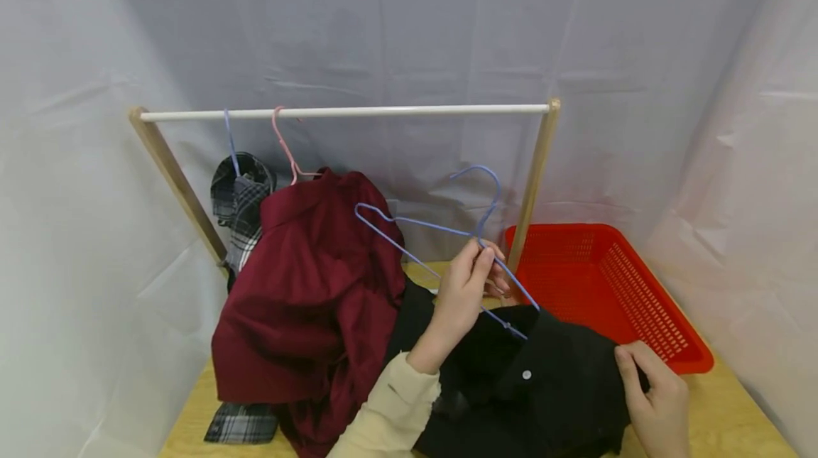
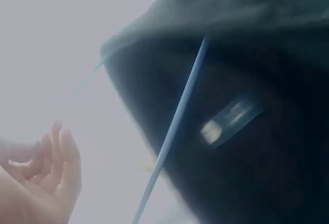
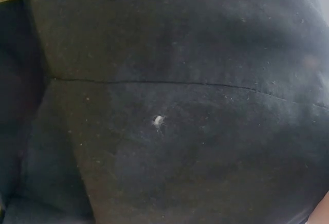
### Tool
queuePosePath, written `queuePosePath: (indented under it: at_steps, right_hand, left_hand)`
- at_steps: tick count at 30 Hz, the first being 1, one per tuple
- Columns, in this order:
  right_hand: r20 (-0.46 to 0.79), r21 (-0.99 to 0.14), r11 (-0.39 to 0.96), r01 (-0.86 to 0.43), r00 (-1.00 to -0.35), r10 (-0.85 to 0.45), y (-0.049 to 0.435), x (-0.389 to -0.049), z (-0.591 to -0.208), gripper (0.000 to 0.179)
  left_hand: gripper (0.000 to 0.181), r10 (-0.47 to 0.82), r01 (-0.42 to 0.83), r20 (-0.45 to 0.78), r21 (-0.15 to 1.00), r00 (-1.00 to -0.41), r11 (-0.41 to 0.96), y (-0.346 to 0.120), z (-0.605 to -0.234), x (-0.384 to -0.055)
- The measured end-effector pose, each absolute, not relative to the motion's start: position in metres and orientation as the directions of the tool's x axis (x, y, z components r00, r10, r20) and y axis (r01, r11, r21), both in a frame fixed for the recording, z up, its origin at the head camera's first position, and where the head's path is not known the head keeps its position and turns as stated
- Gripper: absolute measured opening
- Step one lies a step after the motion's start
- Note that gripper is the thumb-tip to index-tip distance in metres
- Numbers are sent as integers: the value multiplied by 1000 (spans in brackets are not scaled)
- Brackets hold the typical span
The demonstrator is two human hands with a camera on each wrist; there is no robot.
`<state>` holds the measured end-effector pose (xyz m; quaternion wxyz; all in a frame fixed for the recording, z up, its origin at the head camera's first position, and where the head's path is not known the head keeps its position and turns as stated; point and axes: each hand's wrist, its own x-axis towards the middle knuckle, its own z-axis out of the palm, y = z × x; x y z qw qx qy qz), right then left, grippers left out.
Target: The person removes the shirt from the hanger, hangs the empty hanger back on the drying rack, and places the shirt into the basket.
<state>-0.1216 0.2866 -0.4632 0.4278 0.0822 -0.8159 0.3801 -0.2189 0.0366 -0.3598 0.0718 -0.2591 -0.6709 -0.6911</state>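
Note:
My left hand (image 1: 463, 295) pinches a blue wire hanger (image 1: 415, 220) just below its hook. The hanger's right arm runs into a black garment (image 1: 575, 373) with a white button; its left arm is outside the cloth. At the garment's right side, my right hand (image 1: 655, 394) pinches the fabric between thumb and fingers. In the left wrist view, the hanger bar (image 2: 177, 116) crosses the garment's dark opening, where a label (image 2: 231, 120) shows, and the left hand (image 2: 43, 183) is at the lower left. Black cloth (image 3: 195, 147) fills most of the right wrist view.
A white rod (image 1: 409, 111) on wooden posts carries a dark red garment (image 1: 313, 266) on a pink hanger (image 1: 284, 142) and a plaid garment (image 1: 246, 202) on a blue one. A red plastic basket (image 1: 639, 287) stands at the right, behind the right hand. White sheeting surrounds the table.

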Motion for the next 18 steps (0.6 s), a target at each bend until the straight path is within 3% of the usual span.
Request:
queuePosePath:
  at_steps: [9, 18]
  right_hand:
    - [764, -556, 697, -453, -610, 212, 287, -121, -471, 17]
    - [750, -563, 706, -430, -624, 218, 287, -120, -471, 18]
  left_hand:
    - [25, 215, 450, 453, 891, -865, -66, 20, -348, -228]
    - [29, 95, 510, 519, 854, -849, -104, 3, -326, -238]
